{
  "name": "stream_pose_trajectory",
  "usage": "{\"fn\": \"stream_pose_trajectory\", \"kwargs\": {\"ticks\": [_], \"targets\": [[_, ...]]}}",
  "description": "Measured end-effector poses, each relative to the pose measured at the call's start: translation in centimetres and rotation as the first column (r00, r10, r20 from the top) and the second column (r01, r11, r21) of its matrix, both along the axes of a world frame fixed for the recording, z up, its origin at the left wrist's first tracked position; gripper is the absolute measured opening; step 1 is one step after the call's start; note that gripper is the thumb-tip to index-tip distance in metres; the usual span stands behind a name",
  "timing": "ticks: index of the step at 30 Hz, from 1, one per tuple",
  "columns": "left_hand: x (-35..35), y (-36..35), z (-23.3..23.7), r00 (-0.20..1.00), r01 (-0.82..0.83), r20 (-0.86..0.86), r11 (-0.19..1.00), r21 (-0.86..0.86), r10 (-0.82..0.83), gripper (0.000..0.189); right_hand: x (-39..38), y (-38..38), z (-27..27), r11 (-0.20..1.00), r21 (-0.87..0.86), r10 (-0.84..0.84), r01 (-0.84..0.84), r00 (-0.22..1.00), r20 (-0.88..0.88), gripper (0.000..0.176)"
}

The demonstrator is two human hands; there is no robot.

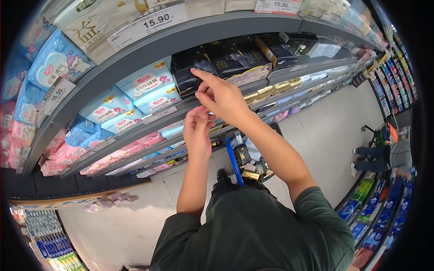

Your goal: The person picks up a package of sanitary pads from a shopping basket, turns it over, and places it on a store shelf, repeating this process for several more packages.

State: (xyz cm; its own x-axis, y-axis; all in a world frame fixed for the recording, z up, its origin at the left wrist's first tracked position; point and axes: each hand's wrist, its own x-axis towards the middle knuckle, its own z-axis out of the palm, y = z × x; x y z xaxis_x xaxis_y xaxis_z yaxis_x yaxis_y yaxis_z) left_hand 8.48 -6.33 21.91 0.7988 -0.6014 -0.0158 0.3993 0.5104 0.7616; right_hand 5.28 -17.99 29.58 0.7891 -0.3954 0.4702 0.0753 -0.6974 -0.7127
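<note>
My right hand [221, 95] reaches to the shelf, its index finger extended onto a black package [187, 63] and the other fingers partly curled, holding nothing visible. Just below it, in front of the shelf edge, my left hand [197, 131] has its fingers bent toward the thumb; whether anything small is between them is hidden. More black packages [233, 61] stand to the right of the touched one. Light blue and white packs [147, 81] are stacked on its left.
A cart with a blue handle [234, 162] holds several items near my body. Pink packs [131, 151] lie on a lower shelf. Price tags [156, 20] line the upper shelf edge. Another person [384, 156] stands at the right beside a cart, near more shelves.
</note>
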Motion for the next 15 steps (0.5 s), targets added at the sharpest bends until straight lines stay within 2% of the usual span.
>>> {"fn": "stream_pose_trajectory", "kwargs": {"ticks": [4, 6, 8, 10, 11, 13, 15], "targets": [[-1.1, 0.0, -1.0, 0.999, 0.044, -0.002, 0.999, 0.032, -0.044, 0.024, -0.9, 0.2, -0.1, 1.0, 0.024, 0.008, -0.009, 1.0, 0.011, 0.057], [-1.3, 0.1, -1.8, 0.997, 0.041, 0.07, 0.997, 0.064, -0.045, 0.021, -1.7, 0.4, -0.1, 0.998, 0.062, 0.018, -0.02, 0.999, 0.035, 0.055], [-1.7, 0.2, -3.0, 0.993, 0.081, 0.073, 0.992, 0.1, -0.089, 0.022, -3.3, 0.7, -0.6, 0.997, 0.081, 0.005, -0.009, 0.999, 0.049, 0.055], [-2.7, -0.1, -4.1, 0.994, 0.083, 0.06, 0.987, 0.138, -0.092, 0.027, -5.5, 0.7, -2.2, 0.974, 0.198, 0.098, -0.11, 0.993, 0.071, 0.053], [-3.0, -0.2, -5.1, 0.993, 0.099, 0.05, 0.984, 0.149, -0.107, 0.027, -6.7, 0.2, -3.7, 0.973, 0.21, 0.082, -0.094, 0.995, 0.063, 0.053], [-3.8, -0.3, -9.6, 0.967, 0.179, 0.11, 0.921, 0.346, -0.229, 0.028, -9.9, -0.7, -9.3, 0.974, 0.209, 0.103, -0.086, 0.992, -0.074, 0.05], [-4.4, -0.4, -15.5, 0.87, 0.042, 0.389, 0.83, 0.557, -0.305, 0.031, -13.8, -2.7, -16.6, 0.967, 0.249, 0.026, 0.06, 0.945, -0.326, 0.043]]}}
